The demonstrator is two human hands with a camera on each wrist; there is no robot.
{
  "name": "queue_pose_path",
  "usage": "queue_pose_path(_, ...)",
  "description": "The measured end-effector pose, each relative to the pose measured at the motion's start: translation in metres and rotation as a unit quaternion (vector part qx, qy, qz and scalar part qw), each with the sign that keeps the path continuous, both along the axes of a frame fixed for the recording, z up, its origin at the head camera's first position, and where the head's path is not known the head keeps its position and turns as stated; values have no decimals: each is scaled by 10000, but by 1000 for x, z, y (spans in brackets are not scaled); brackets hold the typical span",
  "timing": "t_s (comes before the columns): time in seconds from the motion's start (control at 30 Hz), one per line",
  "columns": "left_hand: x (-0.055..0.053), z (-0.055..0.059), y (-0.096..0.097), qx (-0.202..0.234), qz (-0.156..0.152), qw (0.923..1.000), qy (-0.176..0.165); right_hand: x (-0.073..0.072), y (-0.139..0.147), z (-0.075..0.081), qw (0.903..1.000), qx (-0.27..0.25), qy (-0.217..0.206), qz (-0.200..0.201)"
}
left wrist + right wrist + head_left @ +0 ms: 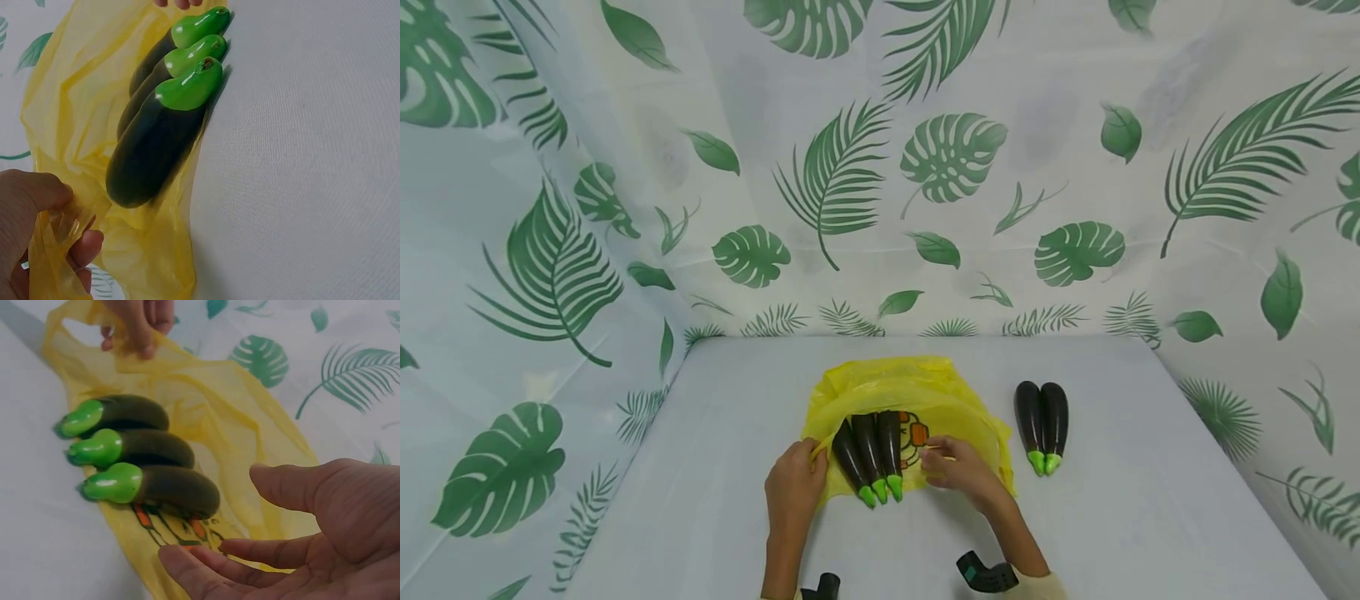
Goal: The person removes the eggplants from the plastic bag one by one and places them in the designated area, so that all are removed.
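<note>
A yellow plastic bag (880, 387) lies on the table with its mouth toward me. Three dark eggplants (867, 446) with bright green stem ends lie side by side in its mouth, stems pointing out. My left hand (795, 482) pinches the bag's left edge; in the left wrist view the thin plastic runs between thumb and fingers of that hand (44, 219). Over the bag's right part, beside a printed cartoon figure (913, 437), is my right hand (958, 468). Its thumb and fingers (281, 487) are spread apart with nothing between them.
Two more eggplants (1042, 425) lie together on the white table (1120, 517), right of the bag. A leaf-patterned sheet (955, 250) rises behind the table and along both sides. Black wrist devices (987, 575) sit on both forearms.
</note>
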State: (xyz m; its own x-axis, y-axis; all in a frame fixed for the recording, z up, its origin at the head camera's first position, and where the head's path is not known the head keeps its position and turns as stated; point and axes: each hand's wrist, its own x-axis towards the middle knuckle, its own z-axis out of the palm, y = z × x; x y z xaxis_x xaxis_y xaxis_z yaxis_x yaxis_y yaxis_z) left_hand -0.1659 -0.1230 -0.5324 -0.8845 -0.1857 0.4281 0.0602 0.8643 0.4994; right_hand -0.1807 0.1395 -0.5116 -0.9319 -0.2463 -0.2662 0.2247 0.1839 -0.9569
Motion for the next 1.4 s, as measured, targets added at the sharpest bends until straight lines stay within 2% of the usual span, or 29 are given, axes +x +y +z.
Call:
queue_pose_path(0.1, 0, -1, -1, -8, 5, 10000, -17, -2, -6, -4, 9998, 115, -11, -186)
queue_pose_path(0.3, 1, -3, -2, 0, 13, 10000, -46, -3, -21, -6, 9994, 148, -30, -307)
queue_pose_path(0.47, 3, -4, -3, -16, 5, 10000, -22, -5, -34, -8, 9971, 603, 5, -474)
queue_pose_path(0.57, 2, -3, -3, -45, 19, 10000, -8, -7, -41, -10, 9946, 886, 134, -518)
queue_pose_path(0.7, 2, -1, -4, -53, 20, 10000, -75, -8, -47, -11, 9899, 1211, 507, -525)
queue_pose_path(0.8, 2, -1, -4, -47, 25, 9999, -90, -8, -52, -13, 9840, 1457, 826, -613)
queue_pose_path(0.97, 2, -2, -4, -51, 19, 10000, -39, -11, -58, -20, 9736, 1819, 1080, -861)
queue_pose_path(1.17, 1, -2, -4, -69, 35, 10000, 38, -13, -64, -19, 9638, 2009, 1491, -920)
queue_pose_path(1.4, -1, -2, -5, -110, 24, 9998, 191, -15, -68, -20, 9574, 2106, 1663, -1067)
